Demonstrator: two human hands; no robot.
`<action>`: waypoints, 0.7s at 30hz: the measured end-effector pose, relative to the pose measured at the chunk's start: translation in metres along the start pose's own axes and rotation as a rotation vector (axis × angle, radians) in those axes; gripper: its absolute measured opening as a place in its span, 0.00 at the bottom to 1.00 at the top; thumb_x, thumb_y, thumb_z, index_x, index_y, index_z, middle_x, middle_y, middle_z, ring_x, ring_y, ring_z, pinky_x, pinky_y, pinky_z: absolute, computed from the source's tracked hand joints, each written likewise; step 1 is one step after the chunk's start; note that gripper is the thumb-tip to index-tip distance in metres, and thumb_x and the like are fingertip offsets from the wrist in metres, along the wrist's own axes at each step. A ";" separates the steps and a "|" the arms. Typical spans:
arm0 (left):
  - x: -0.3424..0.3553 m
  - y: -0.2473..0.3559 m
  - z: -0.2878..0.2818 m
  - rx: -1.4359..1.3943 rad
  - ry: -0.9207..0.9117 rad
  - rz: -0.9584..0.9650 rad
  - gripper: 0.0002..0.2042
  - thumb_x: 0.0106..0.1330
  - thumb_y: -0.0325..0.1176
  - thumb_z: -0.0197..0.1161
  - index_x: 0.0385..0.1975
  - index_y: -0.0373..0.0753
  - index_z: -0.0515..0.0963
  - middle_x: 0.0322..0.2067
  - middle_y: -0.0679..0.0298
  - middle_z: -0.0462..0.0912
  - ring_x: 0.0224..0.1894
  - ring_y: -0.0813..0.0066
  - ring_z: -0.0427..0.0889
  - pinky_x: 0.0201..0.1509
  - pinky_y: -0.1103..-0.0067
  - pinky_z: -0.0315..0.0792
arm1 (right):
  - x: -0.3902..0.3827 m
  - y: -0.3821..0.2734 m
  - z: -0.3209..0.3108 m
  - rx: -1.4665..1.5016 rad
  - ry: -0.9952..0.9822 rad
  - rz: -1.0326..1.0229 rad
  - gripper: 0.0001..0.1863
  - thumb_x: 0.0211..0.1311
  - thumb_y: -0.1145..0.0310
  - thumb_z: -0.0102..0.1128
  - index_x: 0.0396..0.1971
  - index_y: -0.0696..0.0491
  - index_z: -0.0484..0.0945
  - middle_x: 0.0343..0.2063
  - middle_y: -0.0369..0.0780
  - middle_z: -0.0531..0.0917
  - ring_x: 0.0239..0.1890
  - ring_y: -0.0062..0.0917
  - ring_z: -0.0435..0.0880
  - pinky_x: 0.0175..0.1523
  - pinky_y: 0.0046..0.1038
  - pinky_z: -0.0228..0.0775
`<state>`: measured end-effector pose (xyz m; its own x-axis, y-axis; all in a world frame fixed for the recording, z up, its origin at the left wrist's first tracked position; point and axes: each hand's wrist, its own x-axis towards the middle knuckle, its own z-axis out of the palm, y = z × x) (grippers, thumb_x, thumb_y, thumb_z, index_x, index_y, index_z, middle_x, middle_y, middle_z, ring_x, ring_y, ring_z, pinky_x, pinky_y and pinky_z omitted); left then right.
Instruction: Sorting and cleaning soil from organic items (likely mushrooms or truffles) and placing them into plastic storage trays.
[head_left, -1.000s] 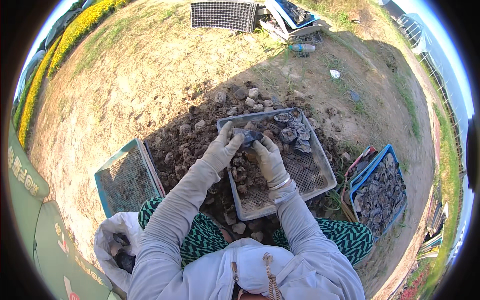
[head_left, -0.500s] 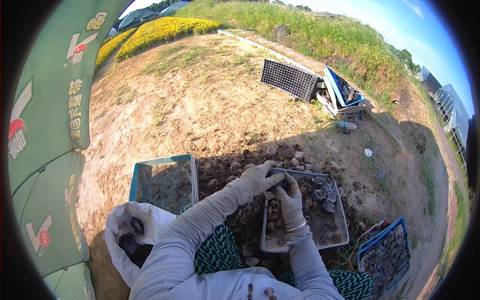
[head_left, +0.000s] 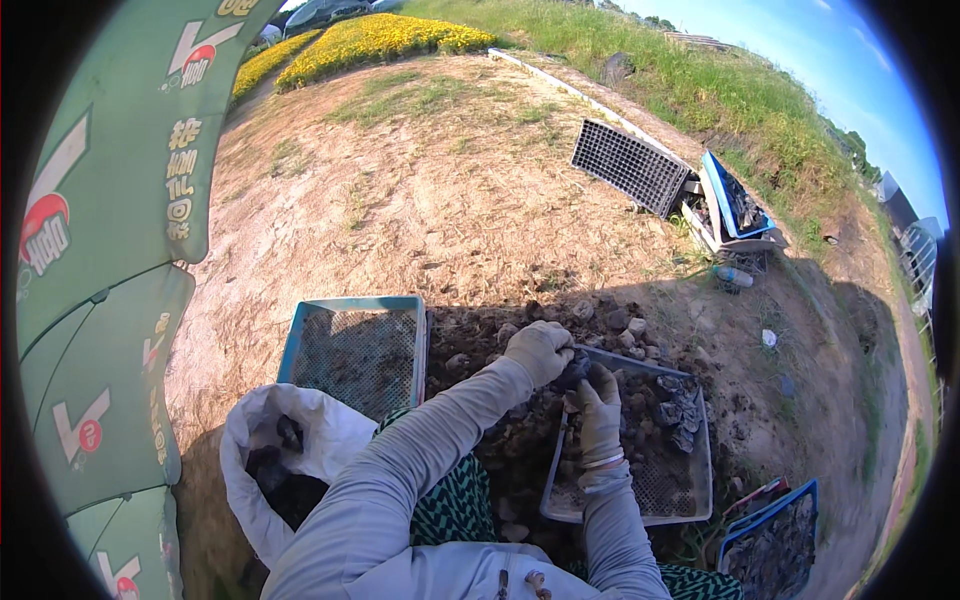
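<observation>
Around both my grips spreads a heap of dark, crumbly soil [head_left: 480,325], reaching out beyond my left side. The grey mesh tray [head_left: 665,490] lies under and to the right of my right grip, most of its bare mesh on the near side. A blue-green tray [head_left: 360,303] stands to the left of my left grip, well apart, with a white sack [head_left: 335,420] nearer my body on that same side. My left grip [head_left: 540,354] comes in from the far left, knuckles up, fingertips closed on a dark piece; my right grip [head_left: 600,405] meets it from the near right, thumb and fingers pinching the same thing. Crumpled dark scraps [head_left: 683,412] lie in the tray just right of my right grip. Pale lumps [head_left: 637,327] sit beyond it on the soil. Smallest is the dark piece [head_left: 573,374] itself, held between my two sets of fingertips above the tray's far left corner, both hands equally near. It looks blackish and dull; my fingers cover too much to tell its long axis.
</observation>
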<state>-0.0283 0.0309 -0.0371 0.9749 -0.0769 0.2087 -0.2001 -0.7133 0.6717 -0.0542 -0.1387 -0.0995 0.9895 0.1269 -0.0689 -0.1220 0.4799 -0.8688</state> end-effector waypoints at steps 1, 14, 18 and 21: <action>0.004 -0.008 -0.006 -0.028 0.052 0.051 0.07 0.53 0.30 0.66 0.31 0.38 0.81 0.36 0.63 0.80 0.38 0.66 0.79 0.44 0.76 0.73 | 0.000 -0.001 -0.003 -0.041 -0.037 0.009 0.15 0.61 0.78 0.53 0.48 0.56 0.69 0.37 0.39 0.79 0.37 0.24 0.80 0.37 0.22 0.76; 0.027 -0.091 -0.046 0.187 0.393 -0.274 0.17 0.59 0.46 0.62 0.28 0.35 0.78 0.28 0.53 0.81 0.33 0.59 0.80 0.39 0.69 0.71 | 0.034 -0.023 -0.293 -0.985 0.595 -0.180 0.12 0.55 0.69 0.60 0.38 0.57 0.79 0.36 0.40 0.83 0.39 0.22 0.80 0.48 0.24 0.68; 0.032 -0.077 -0.026 0.047 0.230 -0.369 0.16 0.62 0.47 0.61 0.31 0.36 0.76 0.24 0.59 0.81 0.28 0.72 0.78 0.34 0.77 0.70 | 0.029 -0.030 -0.322 -1.335 0.693 0.133 0.17 0.50 0.63 0.61 0.41 0.52 0.80 0.39 0.46 0.82 0.44 0.34 0.81 0.52 0.28 0.68; 0.048 -0.055 0.000 -0.089 0.151 -0.275 0.12 0.62 0.40 0.62 0.36 0.37 0.77 0.28 0.63 0.81 0.31 0.77 0.78 0.35 0.80 0.70 | 0.031 -0.039 -0.323 -1.518 0.740 0.041 0.17 0.50 0.61 0.60 0.41 0.50 0.80 0.43 0.45 0.80 0.45 0.38 0.79 0.53 0.35 0.68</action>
<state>0.0296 0.0667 -0.0641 0.9695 0.2193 0.1094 0.0547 -0.6289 0.7756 0.0066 -0.4339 -0.2267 0.8628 -0.4987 0.0824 -0.4029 -0.7770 -0.4837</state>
